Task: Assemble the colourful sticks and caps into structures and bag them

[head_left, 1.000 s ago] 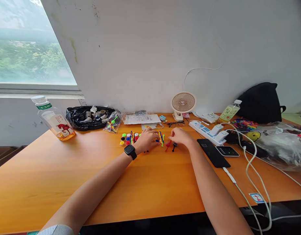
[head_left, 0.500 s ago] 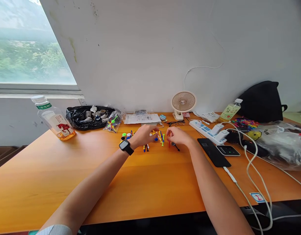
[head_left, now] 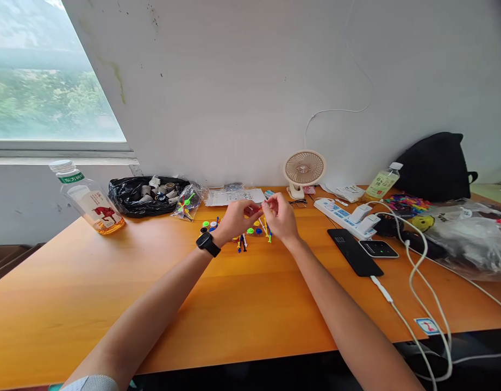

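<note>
My left hand (head_left: 237, 221), with a black watch on the wrist, meets my right hand (head_left: 281, 218) just above the table. Both hands are closed, fingertips together. A bit of a red plastic stick (head_left: 261, 208) shows at the fingertips, mostly covered by them. What my left fingers pinch is hidden. Beneath and beside the hands lie small plastic pieces: green and blue round caps (head_left: 250, 231), yellow and blue sticks (head_left: 269, 233), and a black stick (head_left: 244, 243). A green cap (head_left: 205, 224) lies left of my left hand.
A tea bottle (head_left: 91, 203) stands at the left, beside a black plastic bag (head_left: 124, 198). At the back are papers (head_left: 234, 196) and a small fan (head_left: 305, 169). To the right are a power strip (head_left: 340, 216), a black phone (head_left: 352, 252) and loose white cables (head_left: 427, 282).
My right hand has moved left and up from the table with the red stick, to my left hand. The dark piece beside it no longer shows there. My left fingers have closed.
</note>
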`<state>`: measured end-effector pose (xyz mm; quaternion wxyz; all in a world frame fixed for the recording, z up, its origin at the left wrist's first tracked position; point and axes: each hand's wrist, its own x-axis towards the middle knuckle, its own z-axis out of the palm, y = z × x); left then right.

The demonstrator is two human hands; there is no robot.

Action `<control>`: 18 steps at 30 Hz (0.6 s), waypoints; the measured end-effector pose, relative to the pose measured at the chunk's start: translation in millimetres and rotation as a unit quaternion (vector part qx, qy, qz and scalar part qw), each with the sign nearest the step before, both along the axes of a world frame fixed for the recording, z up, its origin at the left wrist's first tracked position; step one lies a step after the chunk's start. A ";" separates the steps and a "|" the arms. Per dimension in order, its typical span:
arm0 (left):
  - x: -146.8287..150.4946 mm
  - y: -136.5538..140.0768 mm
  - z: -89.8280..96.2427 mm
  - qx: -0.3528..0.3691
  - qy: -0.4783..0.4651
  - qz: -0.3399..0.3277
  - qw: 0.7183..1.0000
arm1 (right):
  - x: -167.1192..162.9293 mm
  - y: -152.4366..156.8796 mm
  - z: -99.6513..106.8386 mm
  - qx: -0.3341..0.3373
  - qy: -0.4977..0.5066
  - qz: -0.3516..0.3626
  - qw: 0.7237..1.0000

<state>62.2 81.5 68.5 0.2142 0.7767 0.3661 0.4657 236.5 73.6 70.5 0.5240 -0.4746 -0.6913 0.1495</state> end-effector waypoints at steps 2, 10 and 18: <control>-3.1 4.6 0.4 -0.030 -0.060 0.011 0.998 | -0.4 5.8 -4.7 -0.079 0.049 0.016 0.996; -10.5 6.1 11.1 -0.138 -0.123 -0.088 0.979 | -7.0 8.1 -5.6 -0.196 0.201 0.221 0.934; -22.3 6.1 20.6 -0.182 -0.064 -0.143 0.971 | -3.2 2.8 2.2 -0.249 0.158 0.222 0.929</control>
